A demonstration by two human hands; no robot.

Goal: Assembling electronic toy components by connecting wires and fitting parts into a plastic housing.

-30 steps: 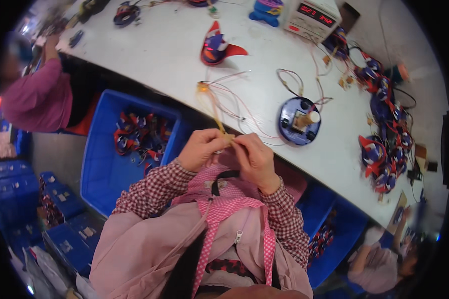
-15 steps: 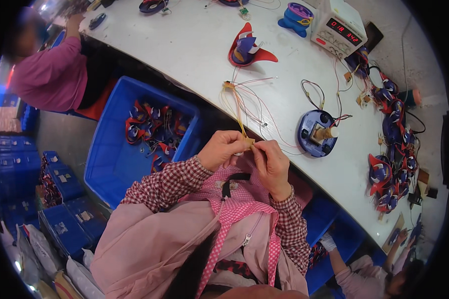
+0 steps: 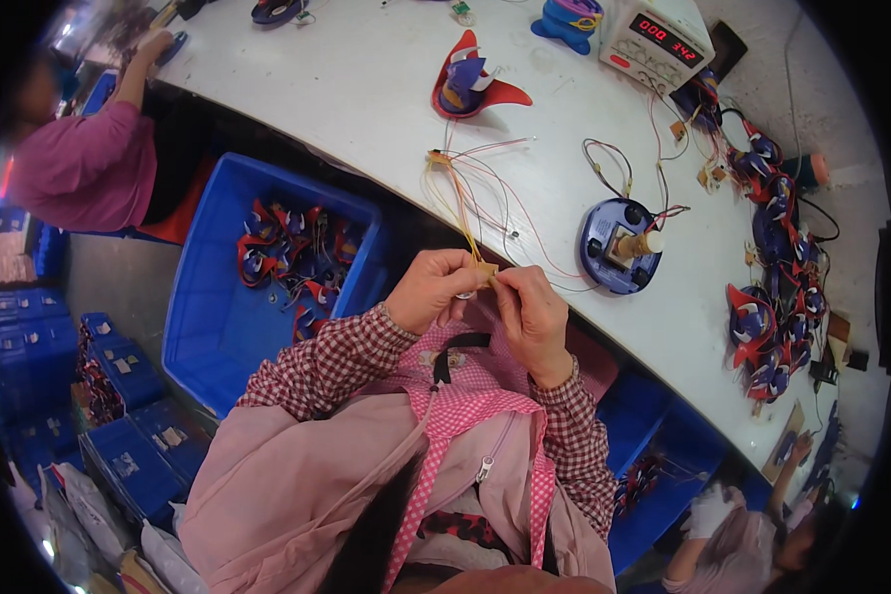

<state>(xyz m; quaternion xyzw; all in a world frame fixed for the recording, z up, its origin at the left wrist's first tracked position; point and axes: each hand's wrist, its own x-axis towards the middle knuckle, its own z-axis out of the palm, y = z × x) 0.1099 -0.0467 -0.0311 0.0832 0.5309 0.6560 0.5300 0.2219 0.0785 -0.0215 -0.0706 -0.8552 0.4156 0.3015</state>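
Between my hands, just off the table's front edge, is a small tan circuit board [image 3: 486,269]. My left hand [image 3: 428,289] pinches it between thumb and fingers. My right hand [image 3: 533,319] is closed at the board's right side, fingertips pressed against it; whether a wire is caught there is too small to tell. Yellow and other thin wires [image 3: 465,208] run from it across the table edge to a second small board [image 3: 439,156]. Beyond that stands a red and purple figure [image 3: 462,84]. To the right lies a round blue base [image 3: 619,247] with a cylindrical part in its middle.
A white power supply [image 3: 656,42] and a blue cup-like container [image 3: 567,25] stand at the back. Many red-purple figures [image 3: 777,247] are heaped along the right. A blue bin [image 3: 176,297] with more figures sits left below the white table [image 3: 366,119]. Co-workers sit far left and lower right.
My view has shifted slightly, so the table things appear further left and higher. Both hands stay on the board. The lower-right co-worker's gloved hand has moved, and the power supply's display has changed.
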